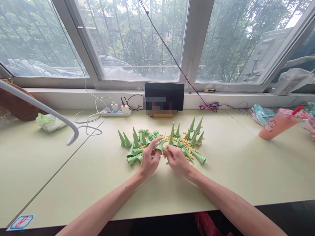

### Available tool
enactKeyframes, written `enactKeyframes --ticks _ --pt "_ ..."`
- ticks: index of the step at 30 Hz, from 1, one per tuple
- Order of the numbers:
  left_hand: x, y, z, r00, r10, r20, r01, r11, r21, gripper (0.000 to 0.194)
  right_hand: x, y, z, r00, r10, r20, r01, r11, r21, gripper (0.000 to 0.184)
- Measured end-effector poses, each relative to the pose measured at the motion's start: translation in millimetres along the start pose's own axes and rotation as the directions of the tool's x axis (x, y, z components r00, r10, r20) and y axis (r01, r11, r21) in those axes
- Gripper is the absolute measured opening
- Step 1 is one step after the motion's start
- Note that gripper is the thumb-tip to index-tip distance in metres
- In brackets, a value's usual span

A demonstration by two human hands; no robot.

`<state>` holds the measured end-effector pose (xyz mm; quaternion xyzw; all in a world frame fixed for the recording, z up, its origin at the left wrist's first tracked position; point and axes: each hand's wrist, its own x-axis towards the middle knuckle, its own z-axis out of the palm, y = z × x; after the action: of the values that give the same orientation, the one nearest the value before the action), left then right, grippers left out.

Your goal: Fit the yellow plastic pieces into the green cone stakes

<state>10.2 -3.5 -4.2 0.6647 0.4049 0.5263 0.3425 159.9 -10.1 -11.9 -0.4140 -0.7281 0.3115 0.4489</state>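
My left hand (150, 158) is closed around a green plastic cone (159, 147) with a ribbed collar, its tip pointing up. Right beside it, my right hand (177, 158) pinches a small yellow plastic piece (165, 148) close to the cone's collar; whether the two touch I cannot tell. Around both hands lie more green cones, several standing upright (171, 137) and others on their sides (198, 156). A loose heap of small yellow pieces (188, 142) spreads among the cones behind and to the right of my hands.
A dark tablet (164, 96) stands on a holder at the back. To its left lies a power strip (115, 112) with cables. A white curved bar (49, 105) crosses the left side. A pink drink cup (280, 124) leans at the right. The table's front edge (172, 214) runs below my forearms.
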Motion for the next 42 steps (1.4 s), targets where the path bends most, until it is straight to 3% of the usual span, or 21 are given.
enactKeyframes --ticks 7,16,31,42 --pt "4 4 1.4 0.985 -0.160 0.072 0.170 0.971 -0.170 0.035 0 -1 -1 0.999 0.028 0.023 -0.028 1.000 0.007 0.039" --pt "6 10 1.0 0.959 -0.251 0.133 0.278 0.926 -0.254 0.040 -2 -6 -1 0.996 0.072 0.049 -0.076 0.993 0.093 0.042" --pt "5 10 -0.7 0.927 -0.246 0.283 0.314 0.921 -0.230 0.037 -2 -4 1 0.991 0.130 0.018 -0.131 0.971 0.201 0.050" --pt "5 9 -2.3 0.926 -0.220 0.307 0.293 0.931 -0.218 0.035 -2 -2 4 0.986 0.164 0.036 -0.165 0.905 0.392 0.050"
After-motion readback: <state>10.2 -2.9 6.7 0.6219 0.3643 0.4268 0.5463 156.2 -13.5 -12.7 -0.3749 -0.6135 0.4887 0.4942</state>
